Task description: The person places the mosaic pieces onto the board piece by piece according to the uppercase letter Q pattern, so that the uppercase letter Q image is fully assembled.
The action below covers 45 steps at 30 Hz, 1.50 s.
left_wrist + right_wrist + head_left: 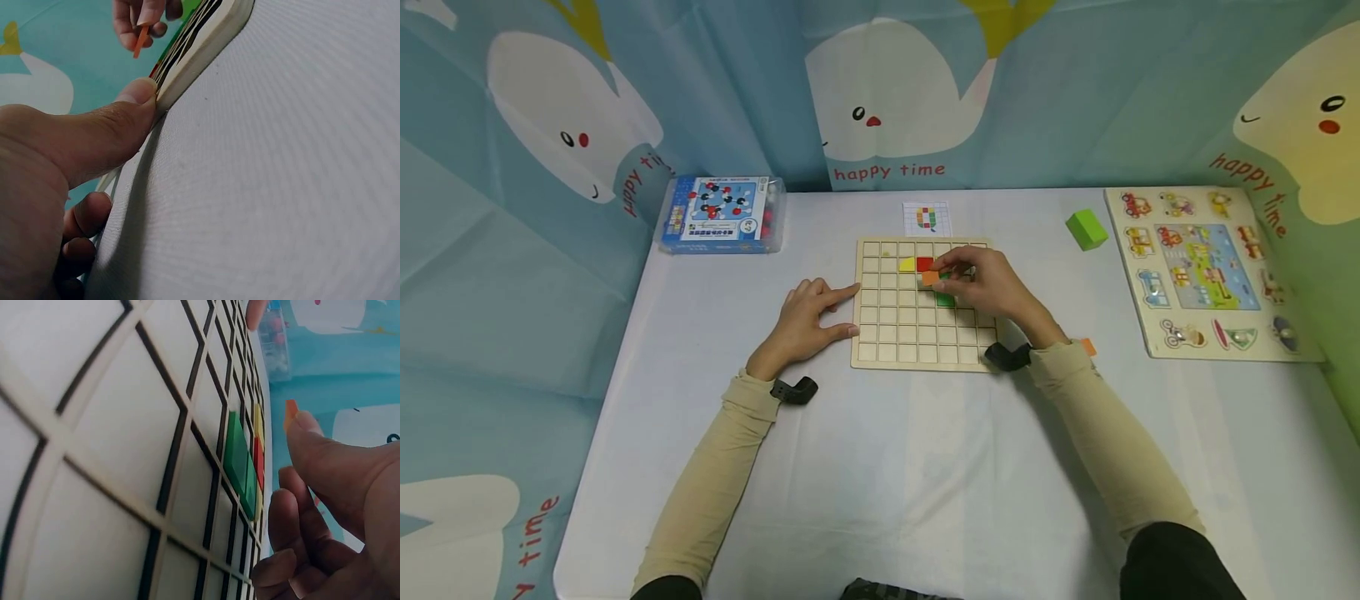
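My right hand [981, 279] pinches a small orange square tile [930, 278] between thumb and fingertips, above a wooden grid board [891, 335]. In the right wrist view the orange tile [291, 412] is held up off the board. A yellow tile [907, 264] and a red tile [924, 264] lie in the grid's upper cells. Green tiles [235, 453] sit in cells nearby, partly hidden by my hand in the head view. With its thumb and index finger stretched out, my left hand [807, 321] touches the board's left edge.
A card with a coloured grid pattern [927, 219] lies behind the board. At the back left is a clear-lidded box [722, 214]. A green block [1086, 229] and a picture puzzle board [1202, 333] lie to the right. An orange piece [1087, 346] shows beside my right sleeve.
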Each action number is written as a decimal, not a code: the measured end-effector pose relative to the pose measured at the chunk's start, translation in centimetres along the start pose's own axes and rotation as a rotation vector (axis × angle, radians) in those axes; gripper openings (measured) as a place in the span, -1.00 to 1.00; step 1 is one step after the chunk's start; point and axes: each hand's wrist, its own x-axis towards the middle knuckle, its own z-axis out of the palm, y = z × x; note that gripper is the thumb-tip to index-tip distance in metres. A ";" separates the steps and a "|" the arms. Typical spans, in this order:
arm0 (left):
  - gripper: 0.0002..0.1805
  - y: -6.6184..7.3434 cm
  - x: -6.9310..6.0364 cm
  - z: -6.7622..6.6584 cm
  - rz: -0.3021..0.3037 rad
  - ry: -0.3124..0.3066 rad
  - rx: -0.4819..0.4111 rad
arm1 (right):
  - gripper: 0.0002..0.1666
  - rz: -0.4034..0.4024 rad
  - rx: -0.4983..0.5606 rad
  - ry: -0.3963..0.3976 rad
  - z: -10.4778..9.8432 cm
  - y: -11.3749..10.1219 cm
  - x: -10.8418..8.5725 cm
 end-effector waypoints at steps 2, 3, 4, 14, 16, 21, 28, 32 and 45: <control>-0.21 -0.1 0.0 0.0 -0.001 0.000 0.000 | -0.66 -0.003 -0.003 -0.009 0.2 -0.1 0.2; -0.21 -0.1 0.0 0.0 -0.003 -0.001 0.000 | -0.66 -0.002 -0.005 -0.015 0.3 -0.2 0.4; -0.21 -0.1 0.0 0.0 -0.006 -0.002 0.000 | -0.66 -0.002 -0.009 -0.018 0.4 -0.3 0.5; -0.20 -0.1 0.0 0.0 -0.008 -0.001 -0.005 | -0.70 -0.005 -0.110 -0.036 1.7 -1.8 1.7; -0.19 0.0 0.0 -0.1 -0.009 -0.004 -0.009 | -0.70 0.002 -0.127 -0.039 1.9 -2.0 1.8; -0.20 0.0 0.0 -0.1 -0.010 -0.006 -0.009 | -0.69 0.025 -0.160 -0.045 2.2 -2.3 2.0; -0.20 0.1 0.0 -0.1 -0.008 0.001 -0.002 | -0.68 0.005 -0.204 -0.018 2.7 -2.5 2.3; -0.20 0.2 0.0 -0.2 -0.008 0.000 -0.007 | -0.68 0.002 -0.207 -0.018 2.8 -2.5 2.4; -0.19 0.1 0.0 -0.2 -0.013 -0.009 0.002 | -0.78 0.031 -0.188 -0.008 2.8 -2.5 2.3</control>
